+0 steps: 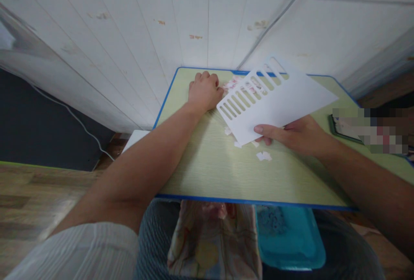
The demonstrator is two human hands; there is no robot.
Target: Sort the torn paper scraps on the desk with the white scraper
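My right hand [299, 135] grips a white sheet with a row of slots cut along one side [274, 105], thumb on top and fingers underneath. The sheet is tilted above the table, its slotted edge toward my left hand [205, 91]. That hand rests on the far left part of the table with its fingers curled. Whatever its fingers hold, if anything, is hidden. Right beside it lies a heap of small pink and white pieces [232, 83], partly covered by the sheet and partly seen through its slots. Several small white scraps [264, 156] lie on the near side of the sheet.
The light green table [207, 172] has a blue edge and stands against a white plank wall [187, 21]. On the right lies a dark-framed device [347, 131], partly blurred out. On my lap are a patterned cloth bag [213, 245] and a turquoise tray [291, 245].
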